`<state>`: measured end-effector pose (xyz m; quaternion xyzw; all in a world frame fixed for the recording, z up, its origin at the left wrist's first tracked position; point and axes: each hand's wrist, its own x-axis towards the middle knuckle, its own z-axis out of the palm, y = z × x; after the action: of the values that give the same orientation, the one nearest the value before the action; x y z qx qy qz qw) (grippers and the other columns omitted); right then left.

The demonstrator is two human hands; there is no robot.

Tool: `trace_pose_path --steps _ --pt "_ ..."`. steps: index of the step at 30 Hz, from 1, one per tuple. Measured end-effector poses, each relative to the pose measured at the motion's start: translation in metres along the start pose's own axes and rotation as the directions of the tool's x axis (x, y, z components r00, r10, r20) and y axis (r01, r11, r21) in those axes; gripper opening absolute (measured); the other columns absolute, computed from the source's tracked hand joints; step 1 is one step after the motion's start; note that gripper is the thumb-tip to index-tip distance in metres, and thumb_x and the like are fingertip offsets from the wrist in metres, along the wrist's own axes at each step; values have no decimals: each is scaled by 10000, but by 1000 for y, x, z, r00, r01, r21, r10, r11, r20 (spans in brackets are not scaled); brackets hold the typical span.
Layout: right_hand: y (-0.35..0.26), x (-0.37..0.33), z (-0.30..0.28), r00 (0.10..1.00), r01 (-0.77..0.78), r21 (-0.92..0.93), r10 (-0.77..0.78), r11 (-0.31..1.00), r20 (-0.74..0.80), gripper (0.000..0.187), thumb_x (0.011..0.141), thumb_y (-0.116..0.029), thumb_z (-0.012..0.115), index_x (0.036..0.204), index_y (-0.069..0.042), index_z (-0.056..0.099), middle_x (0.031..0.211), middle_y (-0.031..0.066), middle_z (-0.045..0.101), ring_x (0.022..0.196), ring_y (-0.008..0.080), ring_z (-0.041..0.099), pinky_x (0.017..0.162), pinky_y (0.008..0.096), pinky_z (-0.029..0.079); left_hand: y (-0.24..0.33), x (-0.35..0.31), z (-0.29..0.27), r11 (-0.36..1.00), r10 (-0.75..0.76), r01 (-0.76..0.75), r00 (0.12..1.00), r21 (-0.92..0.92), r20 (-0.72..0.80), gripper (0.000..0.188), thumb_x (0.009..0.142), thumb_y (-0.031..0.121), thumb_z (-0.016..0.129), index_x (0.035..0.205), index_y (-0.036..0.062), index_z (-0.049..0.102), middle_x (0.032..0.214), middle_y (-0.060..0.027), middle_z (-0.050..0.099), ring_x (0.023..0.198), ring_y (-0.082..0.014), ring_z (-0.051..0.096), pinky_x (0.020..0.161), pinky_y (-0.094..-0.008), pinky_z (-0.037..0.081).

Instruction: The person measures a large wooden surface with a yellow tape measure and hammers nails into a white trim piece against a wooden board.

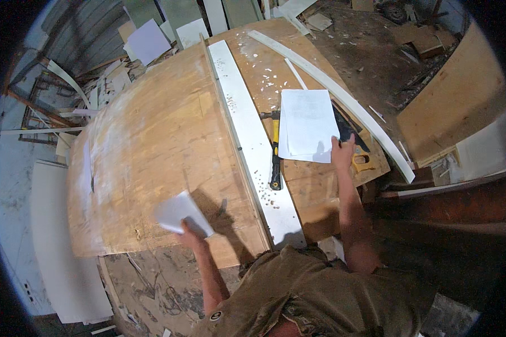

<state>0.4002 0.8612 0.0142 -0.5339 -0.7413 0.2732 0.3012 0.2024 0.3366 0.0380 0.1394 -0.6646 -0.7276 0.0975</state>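
My left hand [192, 238] is closed on the near edge of a white sheet of paper [180, 212], held over the plywood tabletop [152, 140]. At the lower right corner of a small stack of white papers [306, 124], my right hand [343, 150] has its thumb at the edge and a finger stretched outward. Left of this stack lies a hammer [275, 151] with a yellow and black handle. Partly under the papers is a handsaw with a yellow handle [362, 161], its dark blade beside my right fingers.
A long white board [244, 121] crosses the tabletop, with small fasteners scattered on it and a wooden strip [230, 118] along its left side. A curved white strip [343, 92] lies at the right edge. Panels and offcuts [149, 42] lean at the back.
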Motion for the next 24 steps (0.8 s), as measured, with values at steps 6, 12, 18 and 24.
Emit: trace_pose_path --steps 6,12,18,24 --pt "-63 -133 24 899 -45 415 -144 909 413 675 868 -258 694 1407 22 402 1349 298 502 1259 448 485 1058 512 392 15 -71 154 968 -177 225 925 -108 337 496 926 137 625 1354 -36 444 1215 -160 581 1063 -247 575 913 -365 473" --pt "-79 -169 77 891 111 286 -223 952 396 730 750 -241 751 1385 -33 454 1275 288 567 1167 473 550 969 530 462 27 -141 301 974 162 -224 760 20 629 495 907 156 659 1315 -50 469 1188 -190 601 1084 -253 575 961 -375 435" --pt "-57 -138 73 947 178 262 -238 949 216 567 785 -288 743 1253 -15 576 1195 216 645 1109 349 612 915 436 491 3 -188 369 963 -67 -155 655 221 752 588 893 254 701 1307 -87 461 1213 -226 601 1106 -307 585 940 -403 468" --pt "-44 -121 15 963 -104 552 -54 828 262 404 797 -101 712 1178 1 627 1203 210 648 1114 310 624 949 404 485 -10 -187 280 959 -39 -265 221 99 974 781 866 278 723 1452 -77 349 1426 -278 449 1328 -378 453 1108 -426 363"
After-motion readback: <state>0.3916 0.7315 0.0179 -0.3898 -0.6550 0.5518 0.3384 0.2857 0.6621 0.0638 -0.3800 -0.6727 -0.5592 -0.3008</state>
